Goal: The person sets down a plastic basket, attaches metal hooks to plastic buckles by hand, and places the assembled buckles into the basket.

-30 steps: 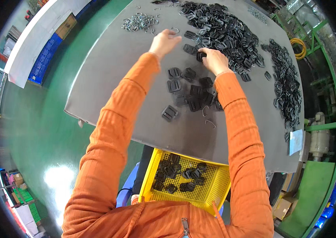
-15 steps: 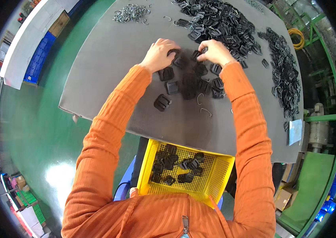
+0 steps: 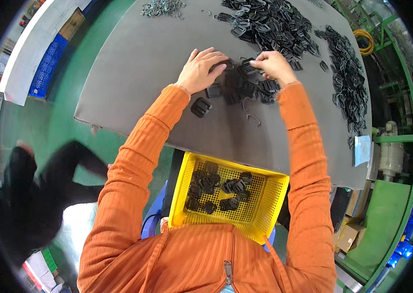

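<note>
My left hand (image 3: 201, 71) is over the grey table (image 3: 133, 88). Its thumb and index finger close on the edge of a black plastic buckle (image 3: 226, 64) while the other fingers stay spread. My right hand (image 3: 273, 67) is pinched, close to another black buckle (image 3: 248, 67); its fingertips hide what they hold. Several slotted black buckles lie below and between my hands, one of them (image 3: 201, 107) apart at the left. Two loose metal hooks, a nearer one (image 3: 253, 119) and a farther one (image 3: 246, 103), rest closer to me.
A large heap of black buckles (image 3: 274, 27) lies beyond my right hand. More black pieces with hooks (image 3: 348, 73) run along the right side. Metal hooks (image 3: 162, 8) are piled at the far left. A yellow basket (image 3: 277, 200) holding several buckles is before me. A dark-clothed person (image 3: 35, 195) is at left.
My left hand has shifted slightly right, with its fingers more spread. My right hand has moved a little right, and the buckles under it are rearranged. A person has come into view at left.
</note>
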Demonstrator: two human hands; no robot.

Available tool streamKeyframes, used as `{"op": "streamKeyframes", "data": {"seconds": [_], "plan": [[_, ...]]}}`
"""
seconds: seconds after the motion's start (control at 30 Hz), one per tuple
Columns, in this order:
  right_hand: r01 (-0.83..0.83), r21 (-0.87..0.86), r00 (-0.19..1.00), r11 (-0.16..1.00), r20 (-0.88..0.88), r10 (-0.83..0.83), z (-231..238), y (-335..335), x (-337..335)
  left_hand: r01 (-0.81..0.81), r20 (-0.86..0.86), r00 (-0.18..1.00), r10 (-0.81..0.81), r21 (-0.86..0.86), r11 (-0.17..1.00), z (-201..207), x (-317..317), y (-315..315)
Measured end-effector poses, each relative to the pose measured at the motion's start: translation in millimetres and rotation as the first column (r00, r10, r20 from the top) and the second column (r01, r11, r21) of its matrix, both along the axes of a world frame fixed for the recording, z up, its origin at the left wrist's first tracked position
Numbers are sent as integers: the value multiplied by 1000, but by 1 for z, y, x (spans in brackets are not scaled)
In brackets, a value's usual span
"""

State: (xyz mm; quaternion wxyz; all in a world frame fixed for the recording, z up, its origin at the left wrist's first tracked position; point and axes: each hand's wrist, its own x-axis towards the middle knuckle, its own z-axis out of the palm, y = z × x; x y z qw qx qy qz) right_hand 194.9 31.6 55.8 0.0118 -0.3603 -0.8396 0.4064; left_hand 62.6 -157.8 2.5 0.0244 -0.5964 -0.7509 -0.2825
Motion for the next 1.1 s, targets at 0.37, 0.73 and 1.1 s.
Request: {"op": "streamKeyframes", "data": {"seconds": [0.37,0.73,1.1], "plan": [[-312,164,941,936,-84,329,-7,-80,14,-298,83,955,286,239,924,-1,96,-53],[-556,142,830,819,42,556,30,-160,139,-118,338,937,85,80,990,33,198,-144],[200,546,932,814,-361,13,-23,-39,92,-180,-44,981,189,167,969,4,106,12]]}}
